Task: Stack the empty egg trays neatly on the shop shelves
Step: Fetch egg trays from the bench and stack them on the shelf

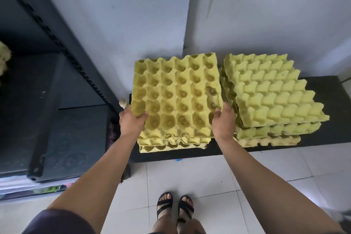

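A yellow-green moulded-pulp egg tray [176,93], cups facing up and empty, sits in the middle of the view, held at its two near corners. The left hand [132,119] grips the corner at 8 o'clock: the thumb is hooked over the rim into a cup, and the other fingers go under the tray, so I cannot tell how they lie. The right hand [223,119] grips the corner at 4 o'clock the same way, thumb curled onto the top face and the remaining fingers hidden beneath.

Directly under this tray, showing at its 6 o'clock edge, is a short stack of matching yellow-green trays [171,143]. Whether the held tray rests on the stack or hangs just above it cannot be told.

At 3 o'clock, just beside it, stands a second pile of yellow-green pulp trays [269,97], turned bumps-up. Its layers are askew, the upper ones twisted against the lower ones.

Both piles stand on a low black flat platform [332,119] set against a pale grey wall [133,15] at 12 o'clock.

At 9 o'clock is a dark metal shelving rack with a slotted upright [76,62]. Something pale green [3,57] shows at the far left edge, too cut off to identify.

At 6 o'clock, two feet in black strapped sandals [174,205] stand on a white tiled floor [199,176].
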